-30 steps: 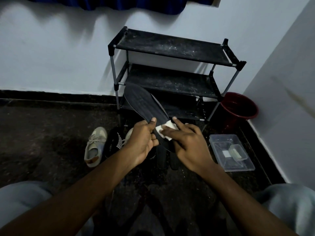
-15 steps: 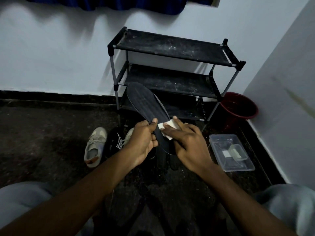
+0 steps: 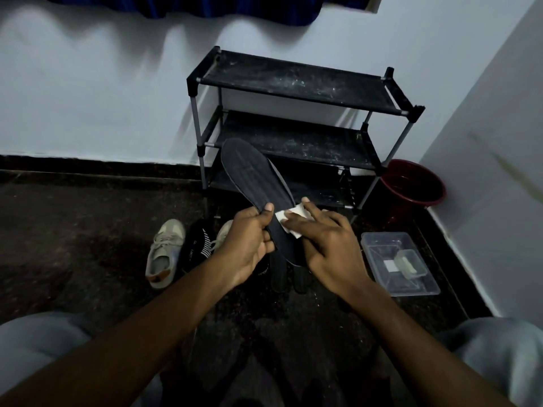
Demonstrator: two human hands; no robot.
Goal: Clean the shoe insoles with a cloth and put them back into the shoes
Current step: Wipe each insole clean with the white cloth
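The dark floor (image 3: pixel 88 245) runs to a white wall, where a black three-shelf shoe rack (image 3: pixel 293 83) stands, its shelves dusty. Just right of the rack, in the corner, is a dark red bucket (image 3: pixel 411 186); what it holds cannot be made out. Nearer, along the right wall, sits a clear plastic box (image 3: pixel 379 245) holding a smaller clear tub (image 3: pixel 408 261) and a white square piece (image 3: pixel 390 265) beside it. Left of the hands a beige shoe (image 3: pixel 161 254) lies on the floor, close against a black shoe (image 3: pixel 199 245) with white stripes.

The black insole (image 3: pixel 252 177) is held in the air in front of the rack, toe end tilted up and away to the left, heel end low between the two hands. The left hand (image 3: pixel 249 242) has it in a closed grip at its left edge, thumb on the top face and fingers curled behind. The right hand (image 3: pixel 329 245) has a loose grip, fingers nearly straight, pressing a white cloth (image 3: pixel 281 216) onto the insole's face just right of the left thumb. The right hand's own thumb is hidden.
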